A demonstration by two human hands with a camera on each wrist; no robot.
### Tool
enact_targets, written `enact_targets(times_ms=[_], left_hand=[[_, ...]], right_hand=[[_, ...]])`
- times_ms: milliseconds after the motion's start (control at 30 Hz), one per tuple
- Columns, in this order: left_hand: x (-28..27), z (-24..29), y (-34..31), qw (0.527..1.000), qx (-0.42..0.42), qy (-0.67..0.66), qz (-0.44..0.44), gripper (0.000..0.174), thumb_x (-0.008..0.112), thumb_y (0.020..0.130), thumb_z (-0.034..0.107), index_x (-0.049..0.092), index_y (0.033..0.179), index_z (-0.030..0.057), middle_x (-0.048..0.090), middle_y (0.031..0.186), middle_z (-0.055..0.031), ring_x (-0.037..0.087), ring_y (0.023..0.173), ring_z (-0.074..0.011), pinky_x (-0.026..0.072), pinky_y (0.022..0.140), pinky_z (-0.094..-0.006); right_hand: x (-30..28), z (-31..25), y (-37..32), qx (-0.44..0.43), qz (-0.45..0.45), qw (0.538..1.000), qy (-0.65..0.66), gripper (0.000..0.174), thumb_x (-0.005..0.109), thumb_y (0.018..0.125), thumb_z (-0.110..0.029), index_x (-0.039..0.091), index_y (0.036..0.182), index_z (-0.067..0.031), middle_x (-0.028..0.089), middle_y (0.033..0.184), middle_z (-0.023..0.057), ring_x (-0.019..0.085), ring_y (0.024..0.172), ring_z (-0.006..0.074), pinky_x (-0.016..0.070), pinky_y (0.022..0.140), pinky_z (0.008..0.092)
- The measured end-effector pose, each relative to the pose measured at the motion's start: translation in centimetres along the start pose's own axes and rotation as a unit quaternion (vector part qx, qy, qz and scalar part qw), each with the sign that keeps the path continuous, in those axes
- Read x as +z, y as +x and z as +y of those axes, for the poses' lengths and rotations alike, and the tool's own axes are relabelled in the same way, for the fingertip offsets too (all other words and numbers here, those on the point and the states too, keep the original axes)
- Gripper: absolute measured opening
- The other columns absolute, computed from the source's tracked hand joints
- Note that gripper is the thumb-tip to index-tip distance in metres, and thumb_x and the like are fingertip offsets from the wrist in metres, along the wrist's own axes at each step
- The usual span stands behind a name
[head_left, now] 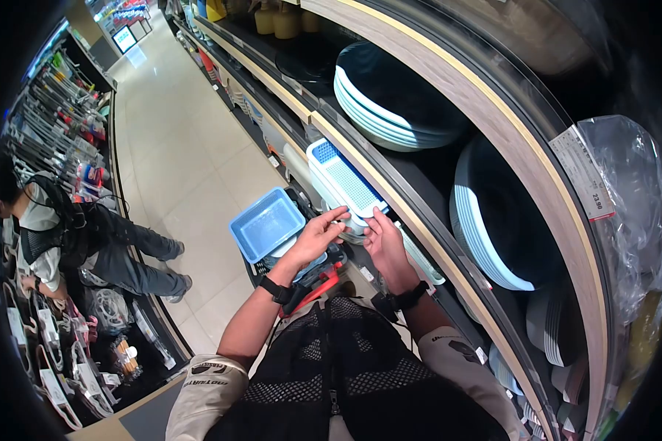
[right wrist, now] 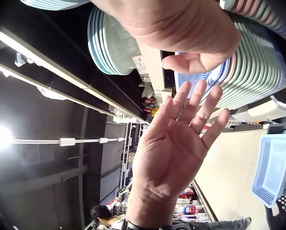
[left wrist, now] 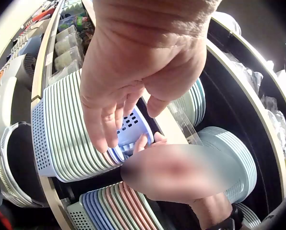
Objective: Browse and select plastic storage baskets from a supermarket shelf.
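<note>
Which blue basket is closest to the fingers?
The blue basket topping the shelf stack, its rim by the fingers; the light-blue basket in the aisle is farther.

Head view: price label [head_left: 584, 173], just left of the clear plastic bag [head_left: 632, 184], reads 23.90. Lettering on left sleeve [head_left: 210, 397], well left of the bag, not securely legible.

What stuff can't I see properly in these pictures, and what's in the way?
Left wrist view: the right hand, because a blurry patch covers most of it.
Left wrist view: some of the stacked baskets, because the left hand is in front.
Head view: most of what's under the light blue basket, because the basket covers it.
Head view: the price label's smallest print, too tiny.
</note>
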State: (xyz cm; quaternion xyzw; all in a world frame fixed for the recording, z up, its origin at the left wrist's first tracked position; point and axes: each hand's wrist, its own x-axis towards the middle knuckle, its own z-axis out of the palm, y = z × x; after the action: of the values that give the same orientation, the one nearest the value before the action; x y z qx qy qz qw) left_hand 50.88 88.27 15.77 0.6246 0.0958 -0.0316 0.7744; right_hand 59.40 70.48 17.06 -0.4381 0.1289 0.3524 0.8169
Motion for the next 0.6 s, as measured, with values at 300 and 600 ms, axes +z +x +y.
enact_targets(times_ms=[300,600], left_hand=[[-1.3,0.8,-1.0,0.996,-0.019,-0.036,0.082,0.055,0.056,0.106,0.027,0.038,0.153,0.0038,0.056,0.141,-0.0111,0.064,0.116,-0.0226,0.0567,0.089,-0.0352],[-3.4,3.1,-3.5,0.975,0.037,-0.161,0.147,0.084,0.054,0.101,0.053,0.012,0.163,0.0143,0.037,0.156,-0.0179,0.051,0.133,-0.0326,0.0572,0.091,-0.0486]], right_hand=[[0.3,-0.6,1.2,-0.096,-0.011,0.993,-0.071,0.014,0.06,0.102,-0.021,0.062,0.103,-0.0069,0.062,0.082,0.0027,0.056,0.069,0.0097,0.0454,0.062,0.0249],[0.3,2.7,-2.8,-0.036,-0.151,0.985,-0.078,0.018,0.066,0.099,-0.017,0.068,0.098,0.0013,0.071,0.083,0.0075,0.064,0.066,0.0119,0.049,0.058,0.0248]])
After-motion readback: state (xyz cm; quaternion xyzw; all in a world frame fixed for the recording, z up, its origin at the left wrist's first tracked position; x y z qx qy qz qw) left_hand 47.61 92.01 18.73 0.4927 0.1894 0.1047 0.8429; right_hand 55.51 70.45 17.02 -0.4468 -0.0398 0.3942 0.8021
